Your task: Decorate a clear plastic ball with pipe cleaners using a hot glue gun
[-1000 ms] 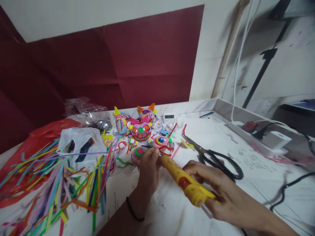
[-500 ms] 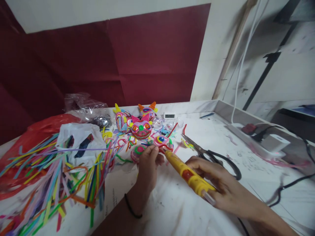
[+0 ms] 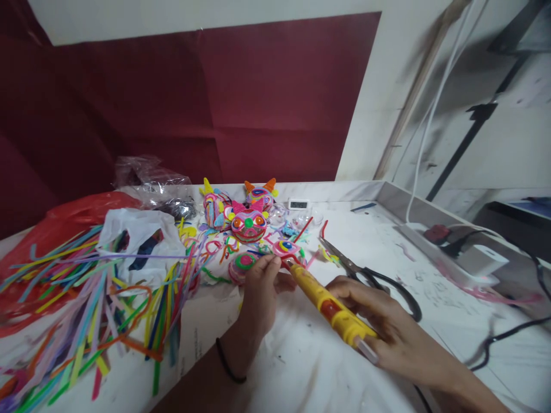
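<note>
Between the thumb and fingers of my left hand (image 3: 263, 287) is a colourful pipe-cleaner piece (image 3: 286, 248) with a blue and yellow eye shape and a red edge. My right hand (image 3: 379, 327) is wrapped round a yellow hot glue gun (image 3: 329, 304). Its nozzle points at the piece's red lower edge, close to my left fingertips; whether it touches I cannot tell. Just left of my left hand lies a pink and green round piece (image 3: 241, 267). Black-handled scissors (image 3: 365, 272) lie open beyond my right hand.
Several finished pipe-cleaner animal heads (image 3: 248, 223) stand at the back. Loose pipe cleaners (image 3: 99, 321) spread across the left, with a white plastic bag (image 3: 124, 223) and a red bag (image 3: 64, 223). A small digital display (image 3: 299, 205) sits near the back edge; a power strip (image 3: 451, 258) lies at right.
The camera view has shifted slightly. Both hands keep nearly the same pose, with the glue gun's nozzle still at the pipe-cleaner piece's lower edge.
</note>
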A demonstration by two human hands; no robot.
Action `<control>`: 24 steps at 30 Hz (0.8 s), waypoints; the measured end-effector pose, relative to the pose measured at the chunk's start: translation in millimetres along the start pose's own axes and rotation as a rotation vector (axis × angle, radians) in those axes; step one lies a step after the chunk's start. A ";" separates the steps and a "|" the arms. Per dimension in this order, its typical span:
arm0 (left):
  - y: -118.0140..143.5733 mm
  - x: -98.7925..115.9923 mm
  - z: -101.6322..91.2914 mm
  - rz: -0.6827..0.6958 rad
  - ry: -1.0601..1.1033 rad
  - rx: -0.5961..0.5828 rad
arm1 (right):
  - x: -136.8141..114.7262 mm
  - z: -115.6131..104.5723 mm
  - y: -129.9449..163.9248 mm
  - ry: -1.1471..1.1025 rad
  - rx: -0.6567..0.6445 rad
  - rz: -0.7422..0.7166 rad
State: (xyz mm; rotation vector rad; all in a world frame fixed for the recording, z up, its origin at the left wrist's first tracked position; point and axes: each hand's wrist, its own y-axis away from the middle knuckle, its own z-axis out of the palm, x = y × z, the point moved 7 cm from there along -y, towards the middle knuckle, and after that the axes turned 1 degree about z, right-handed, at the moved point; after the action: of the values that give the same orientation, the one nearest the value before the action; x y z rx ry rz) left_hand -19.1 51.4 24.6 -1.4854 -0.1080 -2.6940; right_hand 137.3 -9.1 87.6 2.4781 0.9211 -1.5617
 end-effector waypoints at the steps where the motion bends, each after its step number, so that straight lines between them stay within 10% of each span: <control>1: 0.0 0.0 0.0 -0.001 -0.001 0.001 | -0.2 0.4 -0.2 0.007 -0.003 -0.004; 24: 4.1 5.8 6.0 -0.026 -0.015 0.012 | -5.4 5.4 -1.9 0.106 0.022 -0.080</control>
State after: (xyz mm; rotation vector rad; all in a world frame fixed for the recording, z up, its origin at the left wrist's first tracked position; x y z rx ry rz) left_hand -16.8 47.7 32.8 -1.5119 -0.1446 -2.6973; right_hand 130.4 -12.0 90.0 2.5922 1.0358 -1.4830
